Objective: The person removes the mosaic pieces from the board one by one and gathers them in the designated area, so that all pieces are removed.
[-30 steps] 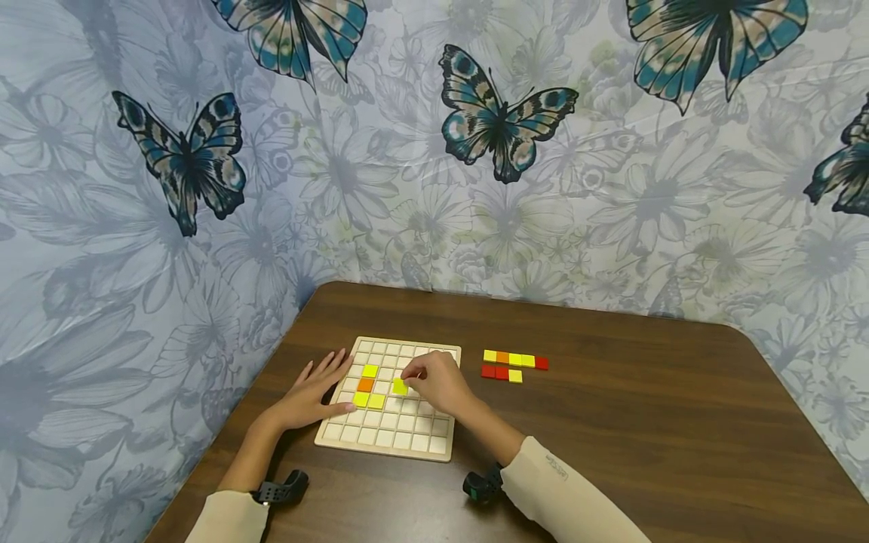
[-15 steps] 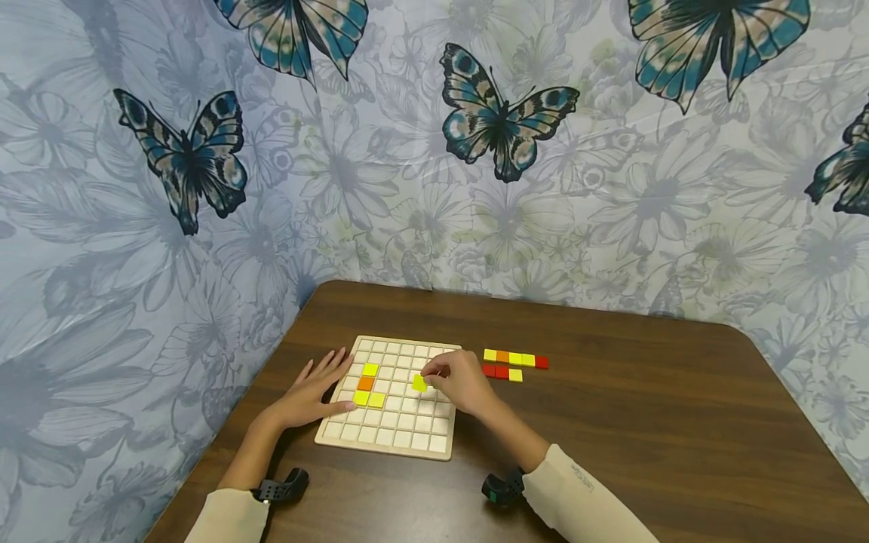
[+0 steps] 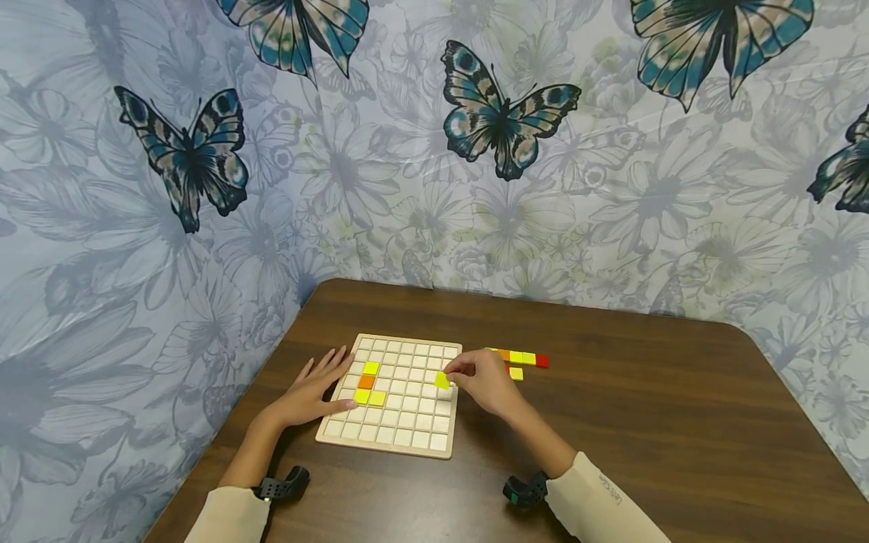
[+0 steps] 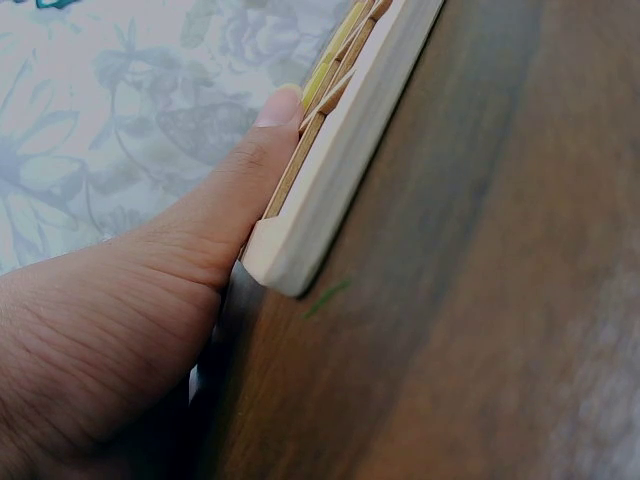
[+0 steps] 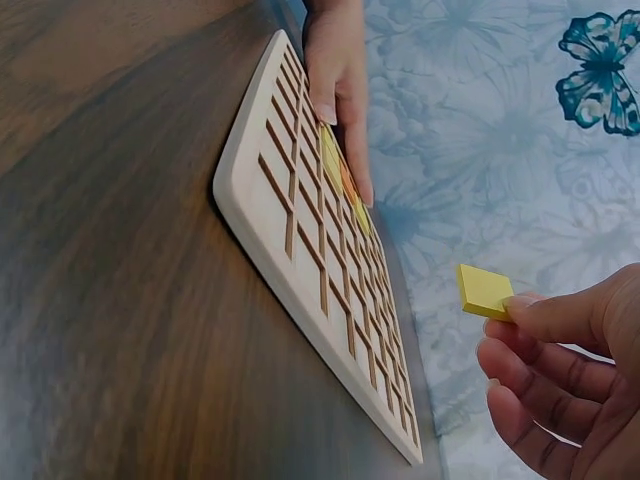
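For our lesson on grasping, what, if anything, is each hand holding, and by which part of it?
The right grip pinches a yellow tile by one corner; the left grip holds nothing, just resting on the board.

I see a plain cream left sleeve (image 3: 227, 516) and a matching right sleeve (image 3: 597, 501) with small grey lettering (image 3: 610, 489) I can't read. The left wrist camera (image 3: 296, 483) is black on a holed strap (image 3: 270, 489); the right wrist camera (image 3: 526, 490), also black, shows a small green patch (image 3: 514, 498).
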{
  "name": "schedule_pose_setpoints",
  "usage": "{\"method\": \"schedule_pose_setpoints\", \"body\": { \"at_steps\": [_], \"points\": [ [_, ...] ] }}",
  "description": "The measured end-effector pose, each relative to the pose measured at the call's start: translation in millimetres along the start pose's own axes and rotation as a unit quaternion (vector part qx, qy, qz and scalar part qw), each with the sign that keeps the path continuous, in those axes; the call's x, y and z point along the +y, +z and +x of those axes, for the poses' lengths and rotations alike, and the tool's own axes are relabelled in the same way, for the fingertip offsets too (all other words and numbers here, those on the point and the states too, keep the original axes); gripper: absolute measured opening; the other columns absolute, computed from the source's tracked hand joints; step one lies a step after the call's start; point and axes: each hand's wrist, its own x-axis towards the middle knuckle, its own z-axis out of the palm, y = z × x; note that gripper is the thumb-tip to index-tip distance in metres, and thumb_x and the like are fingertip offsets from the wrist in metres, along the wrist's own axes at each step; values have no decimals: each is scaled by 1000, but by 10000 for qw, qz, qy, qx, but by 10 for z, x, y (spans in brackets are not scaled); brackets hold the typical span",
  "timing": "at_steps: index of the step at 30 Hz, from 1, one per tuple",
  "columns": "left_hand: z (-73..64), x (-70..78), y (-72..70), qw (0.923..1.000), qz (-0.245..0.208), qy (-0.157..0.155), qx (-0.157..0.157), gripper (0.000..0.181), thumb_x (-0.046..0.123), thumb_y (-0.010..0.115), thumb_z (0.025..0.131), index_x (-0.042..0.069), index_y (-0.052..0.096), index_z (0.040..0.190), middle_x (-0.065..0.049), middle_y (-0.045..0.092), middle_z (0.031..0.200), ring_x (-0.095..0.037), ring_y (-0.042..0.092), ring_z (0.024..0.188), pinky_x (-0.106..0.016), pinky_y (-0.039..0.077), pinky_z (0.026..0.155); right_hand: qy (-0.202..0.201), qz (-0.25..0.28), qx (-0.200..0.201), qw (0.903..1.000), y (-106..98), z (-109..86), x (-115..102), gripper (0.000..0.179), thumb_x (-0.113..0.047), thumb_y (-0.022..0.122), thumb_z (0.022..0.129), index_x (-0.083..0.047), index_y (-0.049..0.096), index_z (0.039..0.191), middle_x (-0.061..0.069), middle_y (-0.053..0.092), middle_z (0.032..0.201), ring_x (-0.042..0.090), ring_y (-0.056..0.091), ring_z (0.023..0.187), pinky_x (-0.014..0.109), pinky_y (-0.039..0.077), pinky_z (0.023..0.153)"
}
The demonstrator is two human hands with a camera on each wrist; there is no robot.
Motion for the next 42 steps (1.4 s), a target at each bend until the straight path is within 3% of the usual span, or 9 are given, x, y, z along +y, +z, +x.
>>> {"method": "schedule_pose_setpoints", "body": {
  "at_steps": [18, 33, 42],
  "points": [
    [31, -8, 1, 10000, -72, 12, -39, 95, 47, 70, 93, 6, 20, 162, -23, 11, 167, -46, 5, 153, -72, -3, 114, 249, -71, 263, 9993, -362, -200, 193, 6, -5, 80, 87, -10, 81, 90, -1, 76, 88, 12, 67, 75, 26, 56, 66],
    [46, -12, 41, 10000, 27, 32, -9, 95, 49, 69, 94, 5, 20, 162, -23, 12, 167, -47, 7, 153, -72, -2, 114, 480, -220, 596, 9968, -633, -227, 328, 6, -4, 81, 85, -8, 82, 90, 3, 76, 86, 19, 68, 72, 26, 55, 61],
    [52, -28, 33, 9999, -102, 37, 33, 95, 47, 71, 93, 5, 20, 162, -24, 12, 167, -48, 5, 152, -72, -4, 114, 521, -344, 688, 9957, -768, -214, 390, 6, -6, 81, 86, -10, 82, 90, 4, 77, 91, 16, 66, 73, 27, 55, 61]
  ]
}}
